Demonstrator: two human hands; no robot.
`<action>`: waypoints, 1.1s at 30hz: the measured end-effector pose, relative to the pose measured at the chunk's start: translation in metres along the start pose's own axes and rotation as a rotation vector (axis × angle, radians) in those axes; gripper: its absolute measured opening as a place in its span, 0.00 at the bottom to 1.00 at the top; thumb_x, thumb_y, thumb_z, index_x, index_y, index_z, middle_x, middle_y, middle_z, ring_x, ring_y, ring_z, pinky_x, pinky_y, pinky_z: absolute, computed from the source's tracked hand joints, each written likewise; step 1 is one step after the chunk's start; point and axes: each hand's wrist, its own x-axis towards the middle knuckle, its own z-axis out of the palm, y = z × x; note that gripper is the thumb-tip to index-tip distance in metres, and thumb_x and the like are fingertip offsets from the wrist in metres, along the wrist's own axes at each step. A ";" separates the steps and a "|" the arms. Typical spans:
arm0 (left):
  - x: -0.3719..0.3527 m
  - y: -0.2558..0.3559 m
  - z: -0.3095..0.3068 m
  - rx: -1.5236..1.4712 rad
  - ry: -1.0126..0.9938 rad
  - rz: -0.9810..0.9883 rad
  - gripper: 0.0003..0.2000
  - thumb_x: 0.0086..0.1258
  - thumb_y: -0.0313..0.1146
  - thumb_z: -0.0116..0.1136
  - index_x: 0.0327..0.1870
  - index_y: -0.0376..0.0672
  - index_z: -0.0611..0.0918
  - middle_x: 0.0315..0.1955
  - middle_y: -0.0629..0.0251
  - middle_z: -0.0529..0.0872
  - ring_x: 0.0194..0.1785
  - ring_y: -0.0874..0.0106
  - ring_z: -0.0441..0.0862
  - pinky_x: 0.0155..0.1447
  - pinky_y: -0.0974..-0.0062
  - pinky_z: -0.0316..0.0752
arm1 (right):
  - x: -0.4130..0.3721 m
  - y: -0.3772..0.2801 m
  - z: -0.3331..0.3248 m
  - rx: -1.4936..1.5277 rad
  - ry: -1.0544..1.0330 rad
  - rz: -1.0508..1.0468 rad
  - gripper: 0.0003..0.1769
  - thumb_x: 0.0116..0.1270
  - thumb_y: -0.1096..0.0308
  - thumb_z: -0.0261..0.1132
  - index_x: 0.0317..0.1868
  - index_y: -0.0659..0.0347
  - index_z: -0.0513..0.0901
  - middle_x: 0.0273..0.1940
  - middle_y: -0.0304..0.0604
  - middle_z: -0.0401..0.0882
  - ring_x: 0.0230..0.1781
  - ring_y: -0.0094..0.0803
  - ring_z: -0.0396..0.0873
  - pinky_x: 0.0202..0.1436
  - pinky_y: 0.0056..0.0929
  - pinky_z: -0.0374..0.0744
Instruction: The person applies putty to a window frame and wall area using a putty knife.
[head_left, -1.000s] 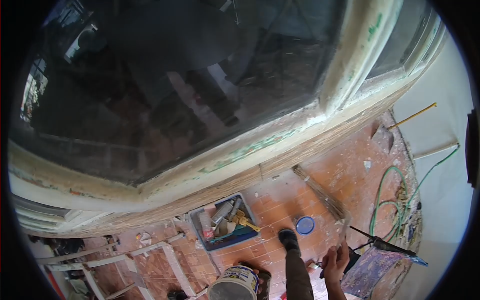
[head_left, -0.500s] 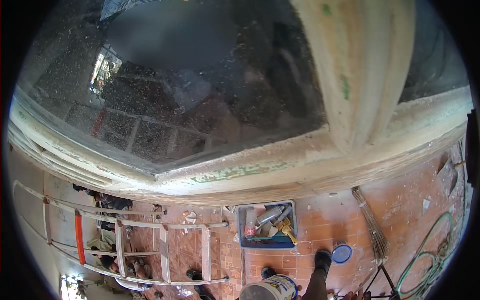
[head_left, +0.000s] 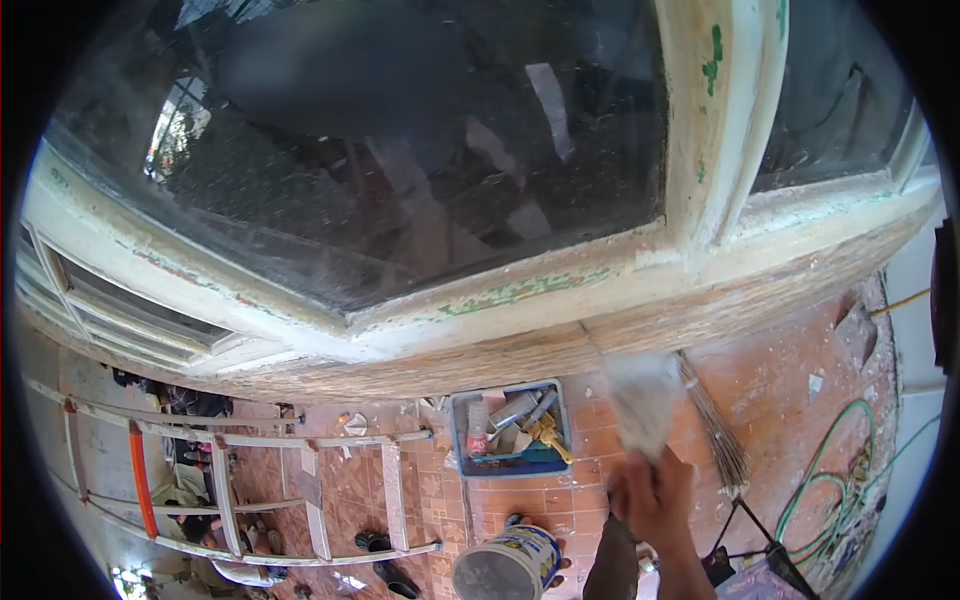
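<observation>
My right hand (head_left: 668, 505) is closed round the handle of a broad, whitish putty knife (head_left: 642, 405), raised below the window frame. The blade is blurred by motion and points up towards the sill. At the bottom, my left hand (head_left: 560, 568) grips a white plastic bucket (head_left: 500, 565) by its side; only some fingers show past the blue and yellow label. The bucket is tilted, with its opening towards me and a greyish inside. Ahead is the cream window frame (head_left: 540, 290), with green patches where paint is worn.
A blue-grey tray (head_left: 456, 430) of tools and a bottle stands by the wall. Left lies a ladder (head_left: 222, 490) with one red rung. A stick broom (head_left: 715, 430) and a green hose (head_left: 805, 535) are on the right. People (head_left: 200, 490) are beyond the ladder.
My right hand has come up from the bottom edge, with the putty knife now in sight. The bucket shows more fully, and the view has shifted slightly.
</observation>
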 end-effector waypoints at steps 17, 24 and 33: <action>-0.058 0.041 -0.026 -0.293 -0.087 -0.171 0.38 0.72 0.53 0.66 0.80 0.59 0.65 0.70 0.31 0.66 0.67 0.32 0.71 0.65 0.32 0.77 | 0.015 -0.056 0.136 0.203 0.291 0.003 0.16 0.84 0.64 0.54 0.49 0.72 0.81 0.23 0.41 0.78 0.10 0.20 0.72 0.12 0.22 0.67; -0.062 0.050 -0.017 -0.256 -0.111 -0.039 0.37 0.72 0.51 0.68 0.80 0.59 0.65 0.70 0.31 0.67 0.66 0.32 0.72 0.64 0.32 0.78 | 0.007 -0.016 0.166 0.073 -0.116 0.087 0.16 0.84 0.64 0.53 0.50 0.70 0.81 0.21 0.39 0.77 0.12 0.22 0.73 0.14 0.24 0.68; -0.055 0.046 -0.001 -0.432 -0.123 -0.200 0.38 0.75 0.56 0.62 0.79 0.47 0.64 0.68 0.28 0.66 0.69 0.29 0.69 0.66 0.34 0.78 | -0.021 0.013 0.116 1.480 -0.670 0.271 0.16 0.85 0.64 0.48 0.44 0.68 0.77 0.25 0.48 0.82 0.09 0.25 0.74 0.08 0.21 0.71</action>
